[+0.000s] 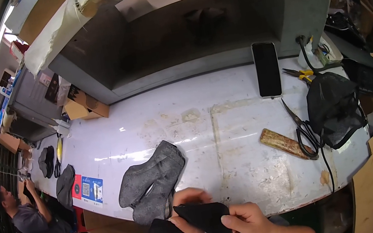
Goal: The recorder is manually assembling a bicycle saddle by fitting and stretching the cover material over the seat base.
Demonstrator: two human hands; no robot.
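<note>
Left hand (188, 198): fingers bent in around the black cloth (209, 216); some tips are hidden.
Right hand (251, 223): thumb and fingers pinch the cloth's right edge.
Black cloth: between the hands, at the table's (252, 190) near edge, with one flap hanging left of the fingers.
Gray cloth (145, 181): on the table, just past the left hand.
Scissors (301, 128): farther right, touching a long brown block (281, 143).

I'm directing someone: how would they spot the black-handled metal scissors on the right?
On the white worktable, find the black mesh bundle at the right. The black-handled metal scissors lie just left of it. Black loop handles set them apart from the yellow-handled pliers behind and the flat brown bar alongside.
</note>
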